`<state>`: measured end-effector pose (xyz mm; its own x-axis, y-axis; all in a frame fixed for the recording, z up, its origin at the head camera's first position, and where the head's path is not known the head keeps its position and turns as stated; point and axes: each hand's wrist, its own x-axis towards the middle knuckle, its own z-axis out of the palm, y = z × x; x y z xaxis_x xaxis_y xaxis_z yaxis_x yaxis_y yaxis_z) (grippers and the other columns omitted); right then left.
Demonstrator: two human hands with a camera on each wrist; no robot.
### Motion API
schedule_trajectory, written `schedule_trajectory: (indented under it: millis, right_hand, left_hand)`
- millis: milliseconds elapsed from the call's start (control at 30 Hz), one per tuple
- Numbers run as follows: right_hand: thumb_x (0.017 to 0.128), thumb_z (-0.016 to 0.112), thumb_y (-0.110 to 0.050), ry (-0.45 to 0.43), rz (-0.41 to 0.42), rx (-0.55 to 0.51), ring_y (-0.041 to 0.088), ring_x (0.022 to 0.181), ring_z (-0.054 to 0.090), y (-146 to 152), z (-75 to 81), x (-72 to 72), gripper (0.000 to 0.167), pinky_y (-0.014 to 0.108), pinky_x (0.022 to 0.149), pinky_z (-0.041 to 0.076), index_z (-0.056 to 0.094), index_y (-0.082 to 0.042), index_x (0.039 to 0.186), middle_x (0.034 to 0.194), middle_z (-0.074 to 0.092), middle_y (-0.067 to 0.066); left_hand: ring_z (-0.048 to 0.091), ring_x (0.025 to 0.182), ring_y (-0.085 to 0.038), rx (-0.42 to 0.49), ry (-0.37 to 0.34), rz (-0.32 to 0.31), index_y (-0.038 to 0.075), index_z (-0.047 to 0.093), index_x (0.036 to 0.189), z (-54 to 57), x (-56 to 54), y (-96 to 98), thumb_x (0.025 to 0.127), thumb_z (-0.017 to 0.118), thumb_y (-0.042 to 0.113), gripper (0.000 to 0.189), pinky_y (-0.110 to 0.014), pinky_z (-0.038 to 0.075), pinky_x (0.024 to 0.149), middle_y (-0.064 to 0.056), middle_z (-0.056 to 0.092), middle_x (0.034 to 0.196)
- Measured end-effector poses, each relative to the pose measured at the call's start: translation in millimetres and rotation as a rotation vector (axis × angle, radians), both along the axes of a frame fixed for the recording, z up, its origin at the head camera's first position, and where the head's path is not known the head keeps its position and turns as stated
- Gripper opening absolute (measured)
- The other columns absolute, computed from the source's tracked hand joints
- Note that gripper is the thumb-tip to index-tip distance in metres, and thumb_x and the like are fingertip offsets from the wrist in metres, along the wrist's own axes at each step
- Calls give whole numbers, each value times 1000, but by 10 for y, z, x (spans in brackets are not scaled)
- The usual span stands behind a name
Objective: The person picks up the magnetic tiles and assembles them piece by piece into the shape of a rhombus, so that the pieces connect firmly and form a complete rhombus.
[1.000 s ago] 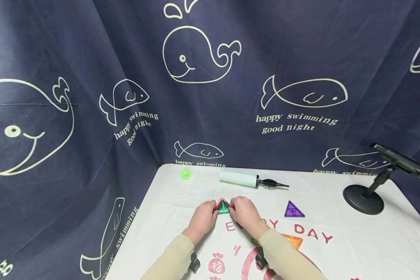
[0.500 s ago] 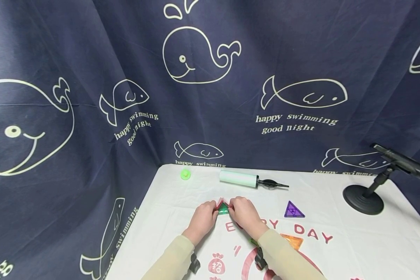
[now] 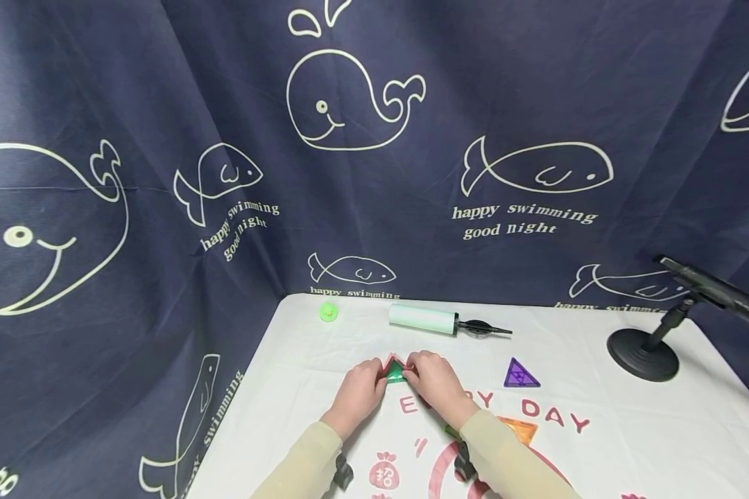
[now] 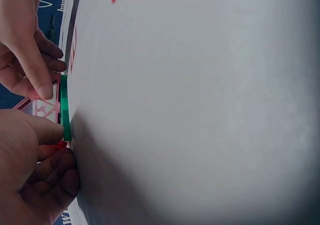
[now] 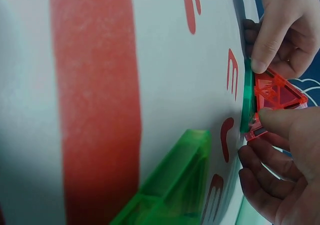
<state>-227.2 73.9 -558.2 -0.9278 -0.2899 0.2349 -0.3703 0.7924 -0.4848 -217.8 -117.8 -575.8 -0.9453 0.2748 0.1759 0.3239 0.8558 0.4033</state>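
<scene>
Between both hands, red triangular magnetic tiles [image 5: 280, 94] lean together above the table, with a green magnetic tile [image 3: 396, 374] lying low at their near side. My left hand [image 3: 358, 388] pinches the left side of this piece, its thumb by one end of the green tile's edge. On the other side, my right hand [image 3: 437, 380] pinches the red tiles, thumb on the near face in the right wrist view. Fingers hide the outer parts of the red tiles. A lime-green tile [image 5: 170, 185] lies near my right wrist, mostly covered by the forearm in the head view.
To the right lie a purple triangular tile [image 3: 521, 374] and an orange tile [image 3: 520, 430]. A pale green hand pump [image 3: 422, 319] and a small round green thing [image 3: 329, 312] are at the back. A black stand [image 3: 652, 346] occupies the right side of the white-covered table [image 3: 618, 430].
The green tile tips slightly between the hands, showing a lower peak half a second ago than at first. Both hands keep their hold. The whole head view shifts a little.
</scene>
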Motion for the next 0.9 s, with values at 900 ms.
schedule_trajectory:
  millis: [900]
  right_hand:
    - [91,78,-16,102,-104,35,34,97,70,1134,-13,237,17,53,88,55,76,-5,104,99,71,8]
  left_hand:
    - [47,64,2,-59,49,-228,17,69,94,182,386,592,95,76,23,9,-20,44,59,13,58,78]
